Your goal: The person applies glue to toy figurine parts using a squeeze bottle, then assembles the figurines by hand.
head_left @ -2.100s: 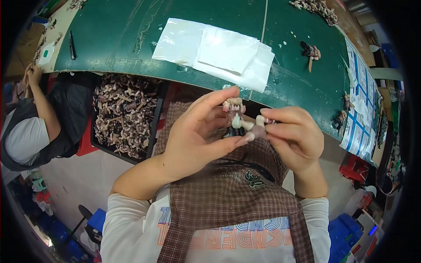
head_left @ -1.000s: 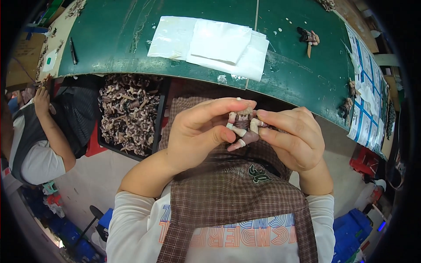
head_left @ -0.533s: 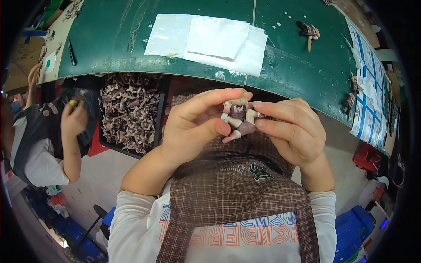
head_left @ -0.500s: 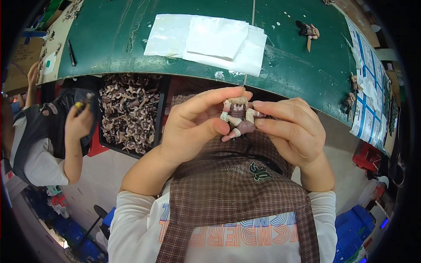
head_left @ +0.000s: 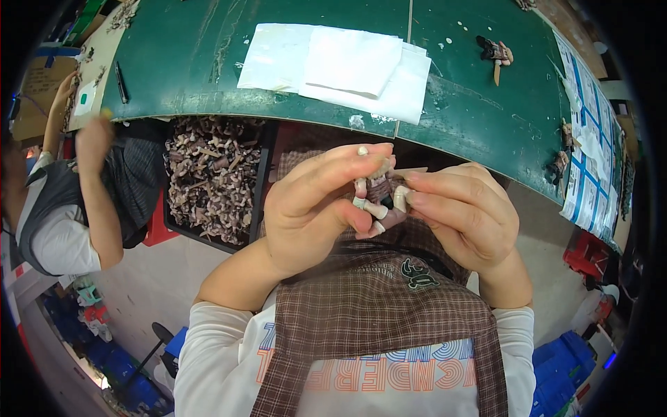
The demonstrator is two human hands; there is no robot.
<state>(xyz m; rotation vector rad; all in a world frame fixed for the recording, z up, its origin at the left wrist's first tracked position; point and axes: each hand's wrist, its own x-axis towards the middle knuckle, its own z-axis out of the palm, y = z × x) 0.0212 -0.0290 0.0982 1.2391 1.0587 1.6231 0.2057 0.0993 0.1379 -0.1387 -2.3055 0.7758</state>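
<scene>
A small toy figure [head_left: 376, 193] in brown and flesh colours is held up in front of my apron, above my lap. My left hand [head_left: 311, 201] is closed around its head and side, thumb below and fingers above. The fingertips of my right hand [head_left: 471, 208] pinch the figure's bent arm or leg; which limb I cannot tell. A thin pointed tan piece sticks out by the right fingers. Part of the figure is hidden behind the fingers.
A black crate [head_left: 262, 163] full of similar figures stands at the left below the green table [head_left: 347, 14]. White sheets [head_left: 278, 59], a black pen [head_left: 121, 83] and another figure [head_left: 495, 53] lie on the table. Beside me at the left, a co-worker's hand [head_left: 94, 142] is raised.
The figure has turned and tilted between my hands, and a thin pointed piece now shows at its right. The co-worker's hand has moved up and left. The view has shifted slightly.
</scene>
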